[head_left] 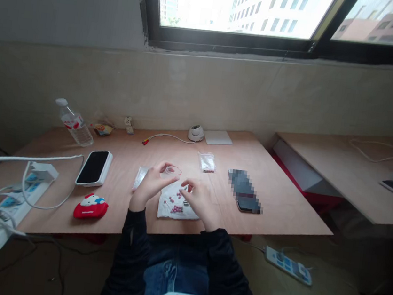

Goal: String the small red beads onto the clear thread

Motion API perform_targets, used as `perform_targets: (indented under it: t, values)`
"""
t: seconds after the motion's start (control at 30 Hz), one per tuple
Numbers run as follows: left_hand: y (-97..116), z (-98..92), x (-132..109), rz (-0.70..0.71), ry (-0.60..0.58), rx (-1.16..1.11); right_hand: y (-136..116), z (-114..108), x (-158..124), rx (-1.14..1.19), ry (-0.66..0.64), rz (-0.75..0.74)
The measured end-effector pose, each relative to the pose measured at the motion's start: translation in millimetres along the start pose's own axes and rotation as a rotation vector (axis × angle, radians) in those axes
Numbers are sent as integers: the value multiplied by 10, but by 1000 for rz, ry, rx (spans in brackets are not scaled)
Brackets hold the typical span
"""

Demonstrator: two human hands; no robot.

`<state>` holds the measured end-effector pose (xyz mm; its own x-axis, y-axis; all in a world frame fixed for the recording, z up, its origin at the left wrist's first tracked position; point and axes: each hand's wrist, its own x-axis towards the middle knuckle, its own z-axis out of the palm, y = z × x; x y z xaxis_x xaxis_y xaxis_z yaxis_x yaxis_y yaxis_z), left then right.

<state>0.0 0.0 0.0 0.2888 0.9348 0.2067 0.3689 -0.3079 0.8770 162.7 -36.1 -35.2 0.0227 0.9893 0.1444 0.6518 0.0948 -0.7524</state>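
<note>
A white cloth lies near the table's front edge with several small pink beads scattered on it. My left hand hovers over the cloth's left side, fingers pinched on a thin thread loop that arcs toward the back. My right hand rests over the cloth's right side, fingertips pinched together close to the beads; what they hold is too small to make out. Two small clear bags lie close by, one left of my left hand and one behind the cloth.
A phone on a white power bank and a red plush pouch lie left. A power strip with cables fills the left edge. A water bottle, a small dome camera and a dark phone also stand on the wooden table.
</note>
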Motion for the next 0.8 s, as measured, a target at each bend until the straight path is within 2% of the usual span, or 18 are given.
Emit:
perform_targets:
  t: [0.1, 0.23, 0.33, 0.47, 0.8]
  values:
    - [-11, -4, 4, -34, 0, -16, 70, 277, -17, -50, -149, -71]
    - [72, -49, -24, -141, -27, -36, 25, 390, -39, -131, -226, -103]
    - [174, -85, -57, -223, -37, -39, 6, 456, -38, -207, -239, -89]
    - [266, -103, -85, -265, -43, -51, 19, 521, -34, -232, -253, -54]
    - [267, -104, -80, -274, -58, -39, 50, 544, -31, -280, -278, -86]
